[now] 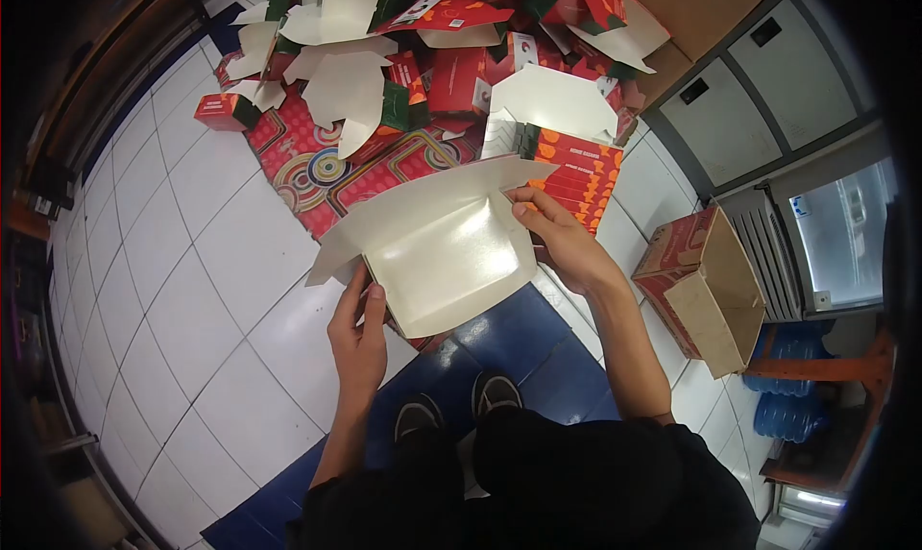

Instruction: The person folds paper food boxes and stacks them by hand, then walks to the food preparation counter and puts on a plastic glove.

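Observation:
Between my hands is a paperboard box [451, 267], its pale, glossy inside facing up and its lid flap standing at the far side. My left hand [360, 334] grips its left wall, with the thumb at the near left corner and the fingers partly hidden behind the wall. At the far right corner, my right hand [567, 238] pinches the right wall, fingers partly out of sight. Just beyond lies a stack of flat red and orange printed cartons [579, 171], close to my right hand.
A heap of folded red and green boxes [451, 79] lies on a patterned red mat [317, 156]. An open brown carton [706, 291] stands on the right, near blue water bottles [792, 415] and a glass-door fridge [845, 228]. White floor tiles [230, 281] extend to the left.

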